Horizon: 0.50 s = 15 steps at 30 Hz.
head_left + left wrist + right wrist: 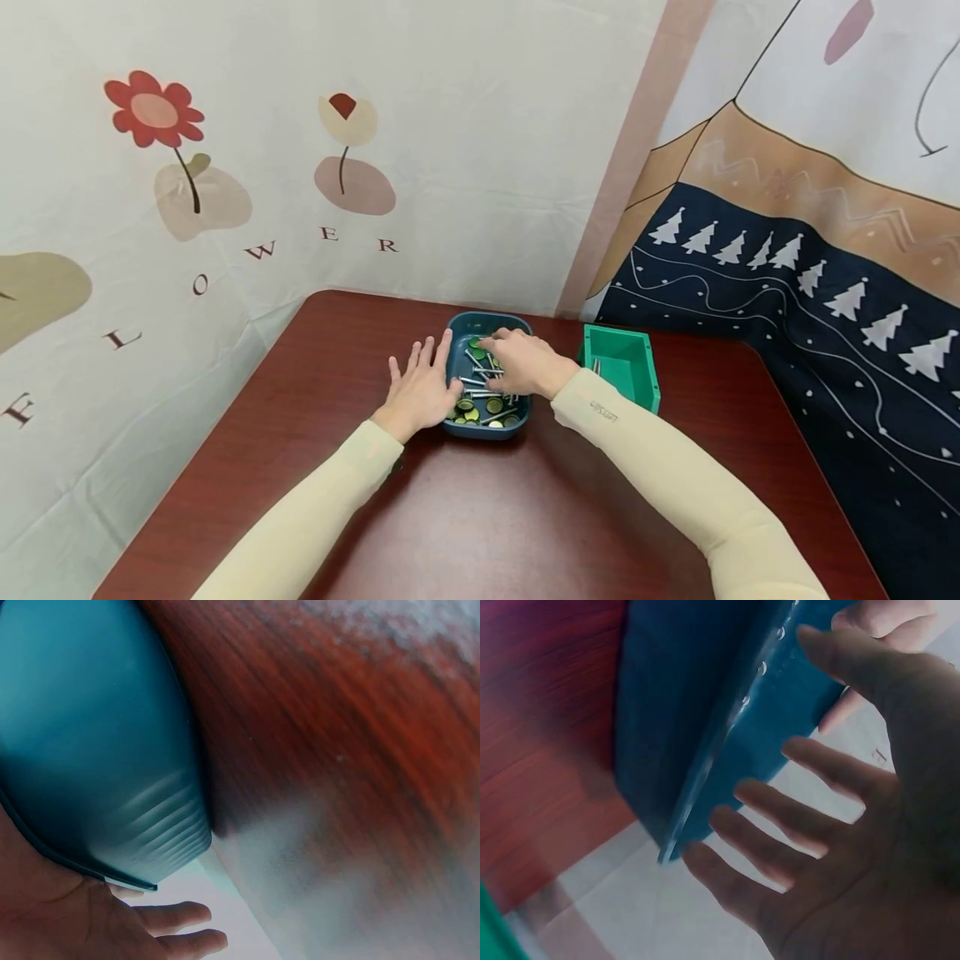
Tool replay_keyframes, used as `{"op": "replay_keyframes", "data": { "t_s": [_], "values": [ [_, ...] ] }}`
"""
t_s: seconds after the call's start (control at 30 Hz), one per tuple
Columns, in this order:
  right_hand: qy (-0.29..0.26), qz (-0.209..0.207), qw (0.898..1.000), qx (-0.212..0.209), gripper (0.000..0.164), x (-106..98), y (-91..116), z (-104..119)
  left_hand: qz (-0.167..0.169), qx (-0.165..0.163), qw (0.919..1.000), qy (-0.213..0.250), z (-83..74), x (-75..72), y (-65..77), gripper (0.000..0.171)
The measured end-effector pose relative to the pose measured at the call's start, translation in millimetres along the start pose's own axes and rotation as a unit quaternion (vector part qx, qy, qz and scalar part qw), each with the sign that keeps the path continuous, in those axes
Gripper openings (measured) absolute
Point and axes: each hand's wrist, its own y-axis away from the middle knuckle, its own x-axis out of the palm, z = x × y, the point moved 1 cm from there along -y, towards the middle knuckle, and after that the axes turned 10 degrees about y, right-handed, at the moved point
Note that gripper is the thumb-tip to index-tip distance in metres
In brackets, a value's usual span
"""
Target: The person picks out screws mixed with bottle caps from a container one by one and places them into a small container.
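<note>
A blue oblong container [484, 432] stands on the table, holding several long silver nails or screws [483, 393] and round green-gold discs that look like bottle caps [494, 406]. My left hand [422, 387] rests against the container's left rim, fingers spread and straight, thumb near the rim. In the left wrist view its palm touches the edge of the blue container [97, 735]. Over the right side hovers my right hand [525, 362]. The right wrist view shows its fingers [780, 814] apart and loosely bent, with nothing seen between them. Part of the contents is hidden beneath it.
Right of the blue container stands a green box [626, 371] with a few thin metal pieces [597, 366] at its left side. Both are on a reddish-brown table [480, 517]. Printed cloth [465, 150] hangs along the table's back edge.
</note>
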Motion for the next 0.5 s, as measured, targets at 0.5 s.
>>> {"op": "replay_keyframes", "data": {
  "t_s": [0.5],
  "values": [
    [0.037,0.119,0.992,-0.012,0.061,3.1,-28.2,24.4,0.002,-0.002,0.9999,-0.012,-1.9,0.6,0.8,0.091]
  ]
}}
